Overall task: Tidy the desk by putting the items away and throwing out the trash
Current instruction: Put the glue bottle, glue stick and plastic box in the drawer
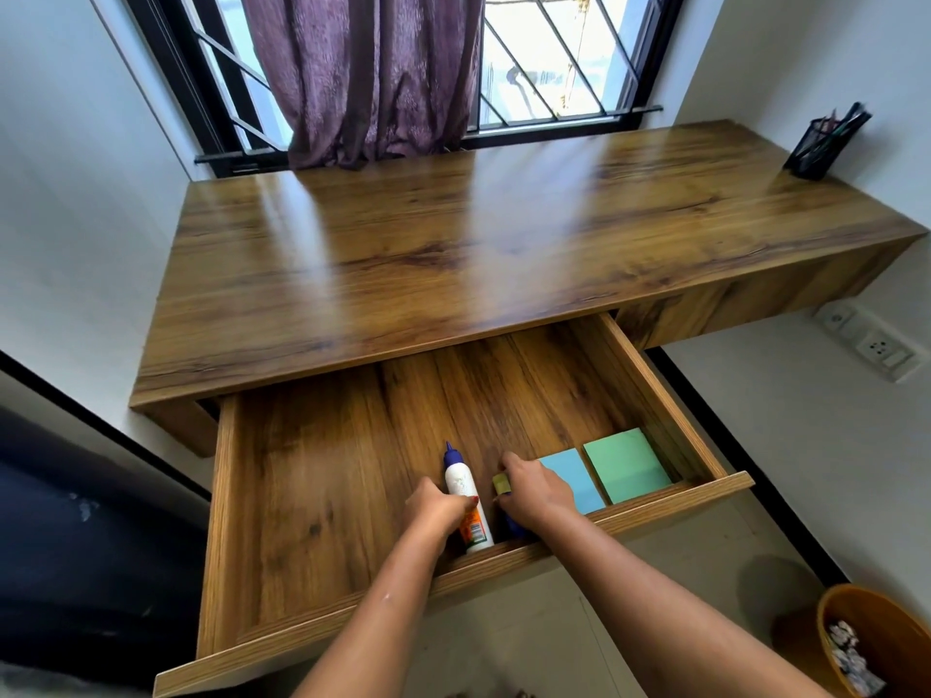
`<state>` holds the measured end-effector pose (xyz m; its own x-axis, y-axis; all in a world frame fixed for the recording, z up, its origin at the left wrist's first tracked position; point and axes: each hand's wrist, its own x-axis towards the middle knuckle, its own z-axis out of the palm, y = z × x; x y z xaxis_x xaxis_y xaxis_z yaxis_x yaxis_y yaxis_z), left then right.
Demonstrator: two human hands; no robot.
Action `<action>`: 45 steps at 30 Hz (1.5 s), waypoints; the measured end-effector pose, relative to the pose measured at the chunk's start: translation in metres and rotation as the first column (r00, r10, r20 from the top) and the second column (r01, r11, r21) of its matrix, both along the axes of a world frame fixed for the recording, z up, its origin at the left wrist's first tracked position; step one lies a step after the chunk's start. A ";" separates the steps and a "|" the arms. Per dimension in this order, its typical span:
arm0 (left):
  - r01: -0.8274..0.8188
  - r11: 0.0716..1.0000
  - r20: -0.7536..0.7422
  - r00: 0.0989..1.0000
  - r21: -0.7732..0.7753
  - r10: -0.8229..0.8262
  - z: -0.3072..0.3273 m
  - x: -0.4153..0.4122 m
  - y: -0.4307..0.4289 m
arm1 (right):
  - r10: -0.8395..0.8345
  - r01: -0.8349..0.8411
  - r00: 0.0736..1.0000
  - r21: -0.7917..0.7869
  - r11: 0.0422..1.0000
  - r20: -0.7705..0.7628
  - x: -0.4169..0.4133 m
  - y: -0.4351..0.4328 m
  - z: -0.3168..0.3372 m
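In the drawer, the left hand grips the glue bottle. The right hand pinches a small olive block.

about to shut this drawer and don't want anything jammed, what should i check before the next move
1. The glue bottle lies flat on the drawer floor: ok.
2. Hands out of the drawer: not ok. The left hand grips the glue bottle, the right hand pinches a small olive item.
3. The blue pad and green pad lie flat at the drawer's right end: ok.
4. Nothing sticks up above the drawer walls: cannot tell, the hands hide part.
5. Desk top tidied: ok, only the pen holder shows.
6. Trash in the bin: ok, crumpled paper inside.
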<state>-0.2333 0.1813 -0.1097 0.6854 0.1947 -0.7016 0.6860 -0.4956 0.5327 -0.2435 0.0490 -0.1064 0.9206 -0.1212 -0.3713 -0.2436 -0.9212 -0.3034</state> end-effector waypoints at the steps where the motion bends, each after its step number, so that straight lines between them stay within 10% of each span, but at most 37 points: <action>1: -0.006 1.000 -0.007 1.000 -0.013 0.005 0.000 -0.001 0.000 | 0.004 -0.004 1.000 -0.001 1.000 -0.001 0.000 0.000 0.000; 10: 0.127 0.983 0.118 0.983 0.132 -0.143 0.006 -0.008 -0.006 | 0.021 -0.021 1.000 -0.032 0.999 0.005 0.002 0.001 -0.001; 20: 0.372 0.666 0.235 0.734 0.647 -0.638 0.013 -0.020 -0.018 | -0.002 0.003 0.995 -0.015 1.000 0.099 -0.001 -0.002 0.006; 29: 0.460 0.576 0.297 0.545 0.676 -0.784 0.029 -0.019 -0.059 | 0.107 -0.047 0.968 -0.257 0.965 0.227 -0.019 -0.030 0.025; 36: 0.590 0.475 0.351 0.320 0.653 -0.880 0.053 -0.034 -0.129 | 0.059 0.181 0.883 -0.455 0.872 0.465 -0.066 -0.094 0.029; 45: 0.630 0.174 0.434 -0.285 0.757 -0.855 0.055 -0.118 -0.258 | -0.356 0.574 0.774 -0.344 0.743 0.524 -0.209 -0.216 0.012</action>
<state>-0.3509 -0.0767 -0.0552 0.4342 -0.8950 0.1020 -0.8926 -0.4122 0.1824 -0.4520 -0.1670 -0.0943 0.7420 -0.6281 0.2345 -0.6367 -0.7697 -0.0468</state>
